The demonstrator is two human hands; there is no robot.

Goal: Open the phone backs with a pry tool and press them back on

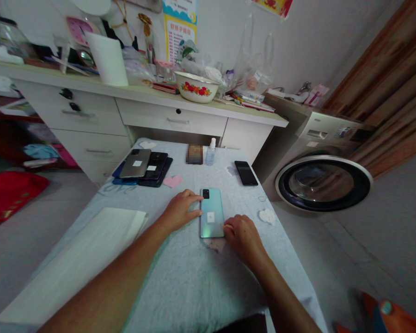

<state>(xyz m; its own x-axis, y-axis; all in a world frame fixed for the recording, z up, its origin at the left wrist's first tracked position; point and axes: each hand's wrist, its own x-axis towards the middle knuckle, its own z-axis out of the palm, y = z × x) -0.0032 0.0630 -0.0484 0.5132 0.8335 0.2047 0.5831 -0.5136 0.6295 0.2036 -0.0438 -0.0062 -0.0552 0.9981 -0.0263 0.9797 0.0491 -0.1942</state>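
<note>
A light teal phone (213,224) lies back side up on the cloth-covered table (180,277), its camera block at the upper left and a small white sticker on its back. At its left edge rests my left hand (182,210), thumb and fingertips apart and touching the side. My right hand (242,236) is at the phone's lower right corner with its fingers curled together. Whether those fingers pinch the edge or anything small is hidden.
Several stacked phones (136,163) lie at the back left. A blurred brown item (194,154) and a spray bottle (210,152) stand at the back; a black phone (246,173) lies right. White sheets (79,259) cover the left side. A washing machine (308,138) is beyond.
</note>
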